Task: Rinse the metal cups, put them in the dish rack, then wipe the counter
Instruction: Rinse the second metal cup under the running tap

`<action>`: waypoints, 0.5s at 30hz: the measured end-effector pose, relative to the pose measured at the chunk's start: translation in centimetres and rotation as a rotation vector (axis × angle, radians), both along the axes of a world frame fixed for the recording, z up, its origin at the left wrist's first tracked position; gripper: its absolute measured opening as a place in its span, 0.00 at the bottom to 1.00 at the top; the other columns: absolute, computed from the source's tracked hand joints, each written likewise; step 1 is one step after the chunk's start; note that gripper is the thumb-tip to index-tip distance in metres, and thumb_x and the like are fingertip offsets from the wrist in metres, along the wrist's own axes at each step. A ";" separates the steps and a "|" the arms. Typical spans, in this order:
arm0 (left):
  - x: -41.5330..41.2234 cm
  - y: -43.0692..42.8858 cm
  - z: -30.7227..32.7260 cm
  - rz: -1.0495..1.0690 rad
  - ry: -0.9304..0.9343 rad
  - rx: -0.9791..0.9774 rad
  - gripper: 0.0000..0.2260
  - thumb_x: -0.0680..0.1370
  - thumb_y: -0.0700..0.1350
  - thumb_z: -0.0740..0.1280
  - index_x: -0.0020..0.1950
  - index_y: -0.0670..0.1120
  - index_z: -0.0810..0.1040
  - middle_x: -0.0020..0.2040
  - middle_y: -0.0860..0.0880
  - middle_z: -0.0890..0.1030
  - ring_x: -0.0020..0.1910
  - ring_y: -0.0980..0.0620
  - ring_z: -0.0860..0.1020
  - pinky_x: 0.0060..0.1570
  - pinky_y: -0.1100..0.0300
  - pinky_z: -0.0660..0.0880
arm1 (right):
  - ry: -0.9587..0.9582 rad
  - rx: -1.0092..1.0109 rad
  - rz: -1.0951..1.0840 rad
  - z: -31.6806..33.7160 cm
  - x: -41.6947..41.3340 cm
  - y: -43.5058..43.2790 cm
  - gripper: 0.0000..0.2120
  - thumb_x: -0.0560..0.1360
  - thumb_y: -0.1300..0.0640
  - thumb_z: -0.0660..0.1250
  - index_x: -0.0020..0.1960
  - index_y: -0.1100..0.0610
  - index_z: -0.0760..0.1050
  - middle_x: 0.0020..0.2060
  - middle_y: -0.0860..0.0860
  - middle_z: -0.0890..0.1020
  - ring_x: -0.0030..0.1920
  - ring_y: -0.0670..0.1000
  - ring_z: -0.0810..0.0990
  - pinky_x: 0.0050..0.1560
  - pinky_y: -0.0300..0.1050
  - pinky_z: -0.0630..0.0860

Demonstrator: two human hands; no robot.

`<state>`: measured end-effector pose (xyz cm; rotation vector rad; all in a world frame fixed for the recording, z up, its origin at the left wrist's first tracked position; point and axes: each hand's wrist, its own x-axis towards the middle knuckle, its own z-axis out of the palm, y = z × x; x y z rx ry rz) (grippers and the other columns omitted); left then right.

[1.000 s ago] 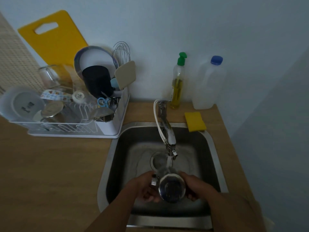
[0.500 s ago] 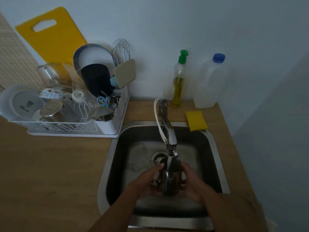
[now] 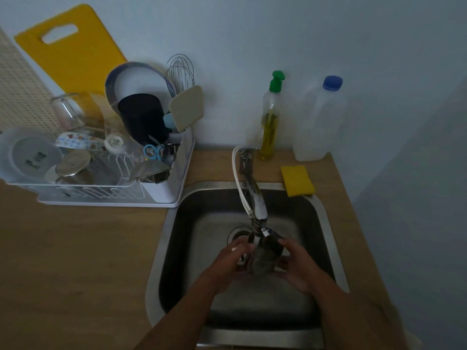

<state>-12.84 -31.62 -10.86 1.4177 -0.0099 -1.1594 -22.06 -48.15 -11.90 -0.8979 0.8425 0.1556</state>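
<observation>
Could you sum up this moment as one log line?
phase: rinse | left hand, right hand: grip round metal cup | place: under chrome tap, over steel sink

the sink (image 3: pixel 161 248) is sitting sunk into the desk (image 3: pixel 75 261), toward its right end. the faucet (image 3: pixel 255 198) is rising from the rim behind the basin and reaching forward over its middle. under the spout, above the basin, the metal cup (image 3: pixel 265 256) is sitting between the hands, the left hand (image 3: pixel 227 263) holding its left side and the right hand (image 3: pixel 298 269) its right. the dish rack (image 3: pixel 106 198) is standing on the desk behind and left of the sink, just beside its corner, and the cutting board (image 3: pixel 70 54) is leaning on the wall behind it. the sponge (image 3: pixel 297 180) is lying at the sink's back right corner, with the soap bottle (image 3: pixel 270 122) and, to its right, the jug (image 3: pixel 319 120) standing behind it by the wall.
</observation>
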 end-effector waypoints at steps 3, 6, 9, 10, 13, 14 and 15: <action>1.4 1.3 0.2 0.136 0.077 -0.030 0.15 0.77 0.47 0.65 0.63 0.51 0.77 0.63 0.41 0.77 0.58 0.38 0.77 0.44 0.49 0.81 | 0.028 -0.071 0.046 0.3 2.1 1.7 0.18 0.74 0.43 0.65 0.57 0.52 0.78 0.57 0.59 0.78 0.59 0.61 0.77 0.64 0.61 0.73; 2.2 3.3 0.0 0.147 0.154 -0.023 0.18 0.74 0.48 0.67 0.63 0.48 0.76 0.66 0.38 0.73 0.60 0.36 0.75 0.42 0.48 0.81 | 0.013 0.035 0.125 -0.4 1.7 3.1 0.18 0.73 0.45 0.66 0.59 0.52 0.77 0.58 0.60 0.78 0.58 0.63 0.78 0.59 0.61 0.77; 1.0 2.9 0.1 0.031 0.167 0.007 0.14 0.78 0.46 0.65 0.63 0.47 0.76 0.65 0.39 0.73 0.61 0.36 0.75 0.52 0.44 0.80 | 0.039 0.097 0.162 -0.5 -0.2 1.9 0.27 0.65 0.50 0.70 0.63 0.55 0.73 0.59 0.66 0.76 0.55 0.65 0.79 0.50 0.56 0.79; 0.4 2.3 0.2 0.010 0.162 0.003 0.14 0.78 0.46 0.64 0.63 0.47 0.76 0.65 0.39 0.73 0.61 0.36 0.75 0.55 0.43 0.78 | 0.065 0.088 0.161 -0.4 -0.6 1.1 0.30 0.63 0.49 0.71 0.64 0.56 0.72 0.59 0.66 0.76 0.54 0.65 0.78 0.50 0.55 0.79; -0.5 0.3 0.3 -0.001 0.094 -0.056 0.15 0.78 0.47 0.65 0.65 0.49 0.76 0.65 0.40 0.75 0.60 0.39 0.77 0.55 0.45 0.79 | 0.081 0.007 0.128 -0.2 -0.2 -1.1 0.31 0.61 0.46 0.72 0.62 0.55 0.74 0.58 0.64 0.76 0.57 0.65 0.77 0.53 0.57 0.78; -0.2 -0.1 0.7 0.013 0.068 -0.074 0.16 0.78 0.47 0.64 0.65 0.50 0.76 0.64 0.41 0.76 0.58 0.40 0.78 0.53 0.46 0.80 | 0.065 -0.011 0.100 -0.1 0.5 -1.5 0.28 0.63 0.46 0.71 0.61 0.55 0.75 0.58 0.63 0.76 0.56 0.64 0.78 0.52 0.56 0.78; 0.2 -0.3 1.1 0.031 0.047 -0.082 0.16 0.78 0.46 0.64 0.65 0.50 0.75 0.63 0.42 0.77 0.57 0.41 0.78 0.51 0.47 0.80 | 0.044 -0.026 0.078 0.2 1.2 -1.4 0.25 0.66 0.46 0.69 0.60 0.55 0.75 0.56 0.61 0.77 0.55 0.62 0.78 0.50 0.54 0.77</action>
